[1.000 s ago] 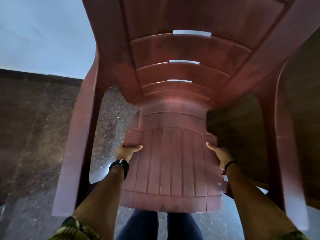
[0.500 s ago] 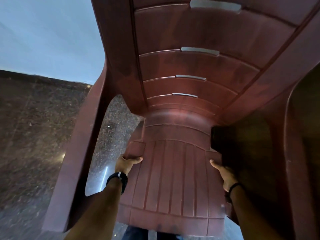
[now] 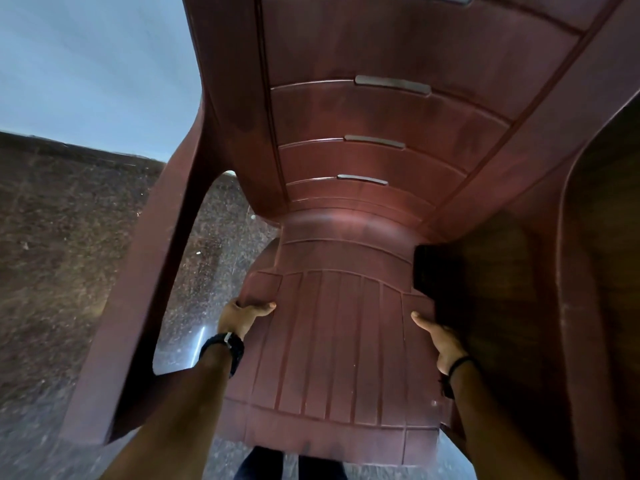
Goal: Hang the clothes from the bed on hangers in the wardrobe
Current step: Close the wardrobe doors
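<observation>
Clothes, bed, wardrobe: not in shot | you hold a maroon moulded plastic armchair [image 3: 346,341] tilted, seat facing you | L hand [image 3: 239,315] grips seat's left edge, thumb on top | R hand [image 3: 441,339] grips right edge | below: dark speckled stone floor [image 3: 69,237]; behind: pale wall [image 3: 86,64]

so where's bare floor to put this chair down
Bare speckled floor lies to the left, between the chair and the pale wall. The right is crowded by a dark wooden surface close beside the chair. Both hands, left hand and right hand, grip the seat edges.
</observation>
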The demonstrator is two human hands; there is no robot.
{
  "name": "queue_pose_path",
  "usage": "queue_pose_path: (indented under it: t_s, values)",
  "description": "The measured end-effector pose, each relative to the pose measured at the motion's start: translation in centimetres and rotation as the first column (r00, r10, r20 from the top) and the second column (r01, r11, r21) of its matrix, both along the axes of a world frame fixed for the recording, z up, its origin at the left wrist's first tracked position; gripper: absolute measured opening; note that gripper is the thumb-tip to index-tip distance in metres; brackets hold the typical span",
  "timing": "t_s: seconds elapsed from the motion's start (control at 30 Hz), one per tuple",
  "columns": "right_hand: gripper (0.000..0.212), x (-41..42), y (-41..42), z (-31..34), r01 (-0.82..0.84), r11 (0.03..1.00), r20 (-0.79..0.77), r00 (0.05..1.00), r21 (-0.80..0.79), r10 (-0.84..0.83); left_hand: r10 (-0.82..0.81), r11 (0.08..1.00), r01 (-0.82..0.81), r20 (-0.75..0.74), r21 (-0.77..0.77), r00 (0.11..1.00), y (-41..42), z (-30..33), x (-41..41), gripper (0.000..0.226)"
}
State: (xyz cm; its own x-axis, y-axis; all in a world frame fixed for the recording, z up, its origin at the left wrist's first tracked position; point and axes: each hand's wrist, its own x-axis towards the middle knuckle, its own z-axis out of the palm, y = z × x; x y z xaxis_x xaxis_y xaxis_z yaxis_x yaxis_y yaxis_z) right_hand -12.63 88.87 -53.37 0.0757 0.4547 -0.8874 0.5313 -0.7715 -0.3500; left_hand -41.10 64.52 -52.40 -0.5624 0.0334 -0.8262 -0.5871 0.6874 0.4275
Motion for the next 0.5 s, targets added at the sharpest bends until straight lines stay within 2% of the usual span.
queue_pose_path:
  t_s: [0.13, 0.27, 0.33, 0.5]
  values:
    - [0.082, 0.1, 0.3, 0.0, -0.003, 1.000, 0.018, 1.000, -0.011, 0.003, -0.009, 1.000, 0.009, 0.006, -0.022, 1.000, 0.3, -0.1, -0.1, 0.070]
    - [0.081, -0.1, -0.1, 0.4, -0.015, 1.000, 0.026, 1.000, -0.012, 0.015, -0.021, 1.000, 0.021, -0.005, -0.020, 1.000, 0.4, 0.4, 0.0, 0.053]
    - [0.081, -0.4, -0.1, 0.7, -0.023, 1.000, 0.036, 0.999, -0.002, 0.023, -0.052, 0.999, 0.052, -0.024, -0.016, 0.998, 0.3, 0.2, 0.0, 0.053]
    - [0.079, -0.8, -0.5, 1.6, -0.142, 0.986, 0.091, 0.987, 0.088, 0.134, -0.214, 0.973, 0.210, -0.034, -0.097, 0.976, -0.1, 0.3, 0.4, 0.082]
